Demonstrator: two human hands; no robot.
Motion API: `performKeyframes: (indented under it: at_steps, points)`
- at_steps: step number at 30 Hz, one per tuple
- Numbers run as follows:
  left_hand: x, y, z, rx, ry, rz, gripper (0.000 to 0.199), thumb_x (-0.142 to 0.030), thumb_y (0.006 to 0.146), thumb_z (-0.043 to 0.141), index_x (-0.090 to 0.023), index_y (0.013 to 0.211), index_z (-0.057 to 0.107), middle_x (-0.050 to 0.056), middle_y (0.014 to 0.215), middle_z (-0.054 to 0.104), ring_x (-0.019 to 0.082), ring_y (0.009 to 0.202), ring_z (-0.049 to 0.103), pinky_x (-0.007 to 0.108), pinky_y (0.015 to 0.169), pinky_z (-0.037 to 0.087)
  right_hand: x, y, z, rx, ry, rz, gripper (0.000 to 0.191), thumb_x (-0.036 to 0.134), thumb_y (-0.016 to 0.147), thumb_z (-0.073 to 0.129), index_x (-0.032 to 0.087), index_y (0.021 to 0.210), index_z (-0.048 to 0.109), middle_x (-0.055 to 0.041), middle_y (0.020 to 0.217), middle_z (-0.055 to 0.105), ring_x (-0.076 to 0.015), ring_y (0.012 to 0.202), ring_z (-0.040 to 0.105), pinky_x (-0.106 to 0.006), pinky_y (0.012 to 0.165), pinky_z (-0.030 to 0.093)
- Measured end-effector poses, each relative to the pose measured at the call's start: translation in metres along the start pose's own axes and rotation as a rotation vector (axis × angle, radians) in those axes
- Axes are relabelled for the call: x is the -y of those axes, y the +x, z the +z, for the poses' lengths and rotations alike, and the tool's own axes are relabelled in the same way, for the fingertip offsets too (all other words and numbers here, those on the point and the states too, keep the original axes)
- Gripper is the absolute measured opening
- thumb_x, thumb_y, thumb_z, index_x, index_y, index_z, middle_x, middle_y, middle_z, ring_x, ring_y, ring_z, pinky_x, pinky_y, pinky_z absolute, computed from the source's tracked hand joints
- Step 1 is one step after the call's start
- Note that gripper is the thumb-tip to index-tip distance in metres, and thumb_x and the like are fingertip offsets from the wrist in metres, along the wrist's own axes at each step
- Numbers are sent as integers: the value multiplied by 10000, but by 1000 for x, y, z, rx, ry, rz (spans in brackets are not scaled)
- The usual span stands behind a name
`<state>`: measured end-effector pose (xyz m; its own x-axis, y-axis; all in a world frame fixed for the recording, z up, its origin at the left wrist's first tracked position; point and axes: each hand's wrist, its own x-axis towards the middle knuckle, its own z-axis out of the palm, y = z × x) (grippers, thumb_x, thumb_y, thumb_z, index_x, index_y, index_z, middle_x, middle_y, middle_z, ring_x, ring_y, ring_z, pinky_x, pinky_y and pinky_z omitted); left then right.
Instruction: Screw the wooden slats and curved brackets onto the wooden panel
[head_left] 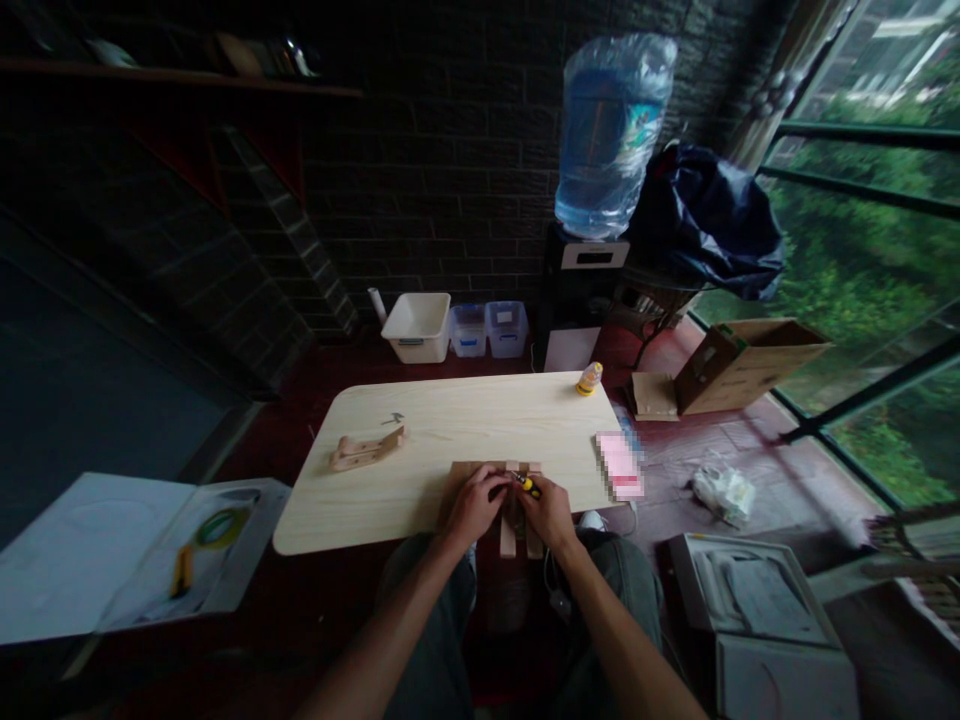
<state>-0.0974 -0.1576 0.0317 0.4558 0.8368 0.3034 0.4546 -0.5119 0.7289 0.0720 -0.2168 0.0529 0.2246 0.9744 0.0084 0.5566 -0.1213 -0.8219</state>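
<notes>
My right hand (549,512) is wrapped round a small screwdriver (528,486) with a yellow and black handle, its shaft pointing left. Close beside it, my left hand (474,506) has its fingers curled in at the screwdriver's tip; whatever they pinch is too small or hidden to make out. Beneath both hands lies a wooden assembly (508,536), with a flat board under the left hand and two strips that jut past the table's near edge. Further left on the pale table (465,412), another wooden frame piece (366,449) rests beside a few small dark metal bits (392,418).
A yellow-capped bottle (589,380) stands at the table's far right corner. A blurred pink item (621,464) lies on the right edge. Left of the table is an open white case (217,545). Plastic bins (417,345), a water dispenser (581,290) and a cardboard box (739,365) stand beyond.
</notes>
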Motion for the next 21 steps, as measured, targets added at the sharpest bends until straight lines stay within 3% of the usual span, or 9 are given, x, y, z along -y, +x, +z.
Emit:
performKeyframes:
  at_steps: [11,21]
  points:
    - [2,1,-2,-10,-32,-19,304,-45,850,616,-234,1038,763,54,1091,689,184,1027,681,351,960,568,16,11,2,-13,-19,42,257,422,882,682,212,971,801,-79,895,804,-217,804,742,-239,659,483]
    - [0,-2,-6,-12,-57,-39,210,-144,891,640,-237,1016,781,62,1087,695,188,1009,690,363,943,578,12,10,5,6,-3,75,284,425,886,658,196,974,801,-89,878,804,-230,797,747,-254,672,496]
